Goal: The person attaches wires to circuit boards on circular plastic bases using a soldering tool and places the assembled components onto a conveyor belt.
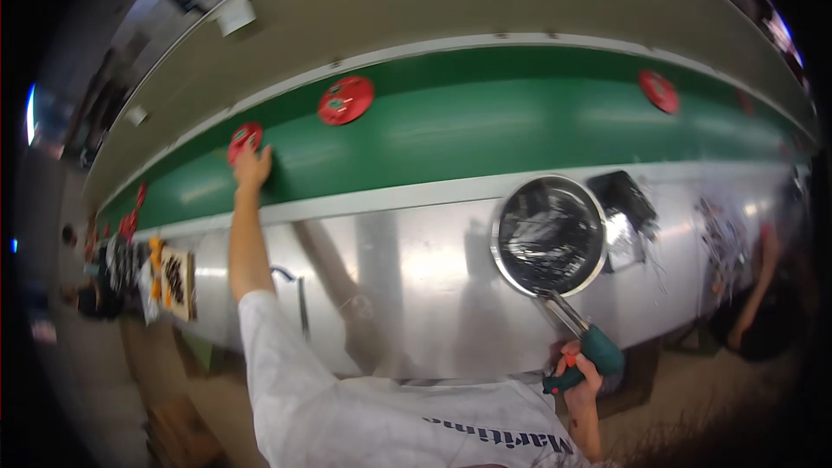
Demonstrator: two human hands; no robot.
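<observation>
1. Nearest to my view is the right hand (579,374), low at the right, fingers clamped round the teal handle (594,355) of a steel pan (549,235). I count one pan; it is held up in front of the steel front panel (407,269) of the conveyor, its round bowl facing me and reaching up to the panel's upper edge.
2. On my left, the white sleeve (286,364) runs up to a bare forearm, and the left hand (252,165) lies flat on the green belt (485,130) near its left end, fingers close together, fingertips touching a red disc (244,139).
3. I count three clear red discs on the belt: the one under the left hand, a larger-looking one (345,100) just right of it near the belt's far edge, and a third (659,90) well apart toward the right end. Further small red shapes sit at the far left end, too blurred for me to count.
4. One dark tray-like thing (626,198) rests at the belt's near edge, just right of the pan.
5. At the conveyor's left end I see one flat box (176,282) with dark contents; what else is there I cannot make out.
6. At the far right, another person's arm (756,286) hangs down beside the panel.
</observation>
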